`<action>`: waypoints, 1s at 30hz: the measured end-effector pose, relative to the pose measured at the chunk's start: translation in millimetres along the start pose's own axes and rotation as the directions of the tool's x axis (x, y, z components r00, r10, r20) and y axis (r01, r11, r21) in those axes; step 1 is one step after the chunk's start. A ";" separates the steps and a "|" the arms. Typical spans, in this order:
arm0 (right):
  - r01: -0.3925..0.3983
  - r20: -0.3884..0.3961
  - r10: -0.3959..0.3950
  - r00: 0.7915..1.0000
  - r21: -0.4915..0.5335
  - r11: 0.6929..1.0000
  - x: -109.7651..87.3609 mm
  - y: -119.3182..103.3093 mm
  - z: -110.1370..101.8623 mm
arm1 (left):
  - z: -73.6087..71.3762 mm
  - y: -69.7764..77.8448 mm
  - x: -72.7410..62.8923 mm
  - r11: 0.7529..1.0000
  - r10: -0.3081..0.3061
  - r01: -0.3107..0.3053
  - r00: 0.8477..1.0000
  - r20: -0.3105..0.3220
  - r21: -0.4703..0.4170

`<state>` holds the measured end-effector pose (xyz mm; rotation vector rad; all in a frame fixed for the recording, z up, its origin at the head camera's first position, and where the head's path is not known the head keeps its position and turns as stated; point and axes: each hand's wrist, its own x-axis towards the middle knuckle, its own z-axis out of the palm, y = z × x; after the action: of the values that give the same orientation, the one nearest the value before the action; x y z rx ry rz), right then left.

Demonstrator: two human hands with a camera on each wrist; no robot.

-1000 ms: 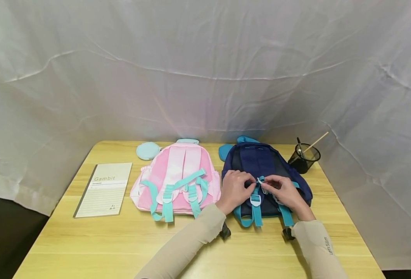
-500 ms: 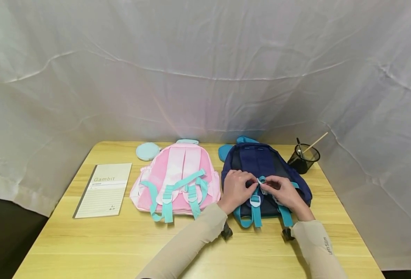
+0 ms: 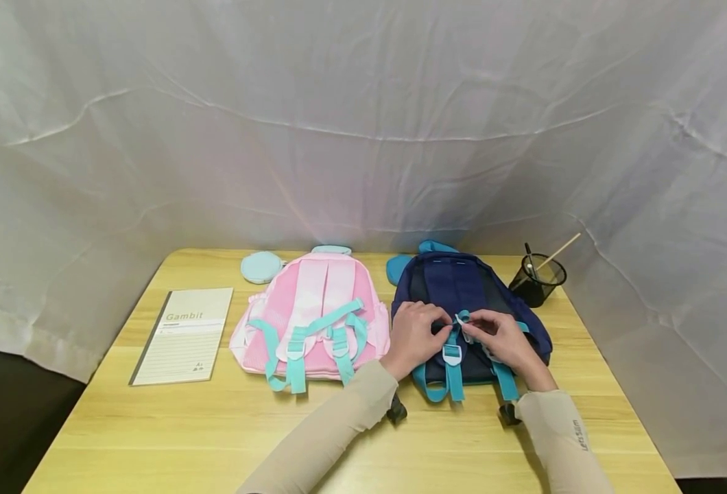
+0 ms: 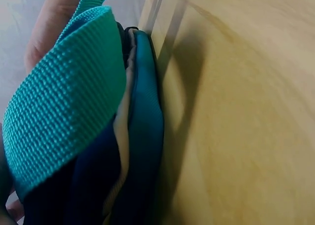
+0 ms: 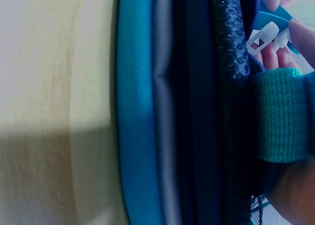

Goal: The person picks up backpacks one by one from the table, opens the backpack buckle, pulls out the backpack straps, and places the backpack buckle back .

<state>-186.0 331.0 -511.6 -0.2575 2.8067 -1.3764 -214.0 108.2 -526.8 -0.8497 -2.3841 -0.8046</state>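
A navy backpack [image 3: 457,281] lies with its shoulder straps facing up, at the right of the table. Over its middle, my left hand [image 3: 417,337] pinches a thin teal strap [image 5: 276,18] between thumb and fingers. Opposite it, my right hand [image 3: 504,337] grips a small white plastic buckle [image 5: 263,38] on that strap. Both sets of fingertips nearly meet, and they partly cover the buckle. A wide teal webbing strap [image 4: 69,92] fills much of the left wrist view, with a finger behind it. Another white buckle [image 3: 453,354] sits lower on a shoulder strap.
A pink backpack [image 3: 323,291] with teal straps lies just left of the navy one. Farther left is a notebook [image 3: 181,336] marked "Gambit". A black mesh pen holder [image 3: 539,280] with a pen and stick stands at the back right. Grey cloth [image 3: 363,123] hangs behind the table [image 3: 462,453].
My left hand and sleeve have shifted very slightly right and then back left. Both hands stay at the same strap and buckle; the backpacks lie as before.
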 end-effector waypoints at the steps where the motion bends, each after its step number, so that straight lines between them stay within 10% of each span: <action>1: 0.000 0.001 0.000 1.000 0.007 1.000 0.3 0.0 0.1 | -0.1 0.5 0.4 1.000 0.003 -0.003 1.000 -0.003 -0.002; 30: 0.018 0.015 -0.019 1.000 0.039 0.999 -0.1 -3.5 1.9 | 0.3 3.6 2.8 1.000 0.002 -0.002 1.000 -0.014 -0.027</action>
<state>-185.3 327.3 -510.0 -0.2927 2.7690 -1.4249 -213.6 111.7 -524.0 -0.8541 -2.3649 -0.8417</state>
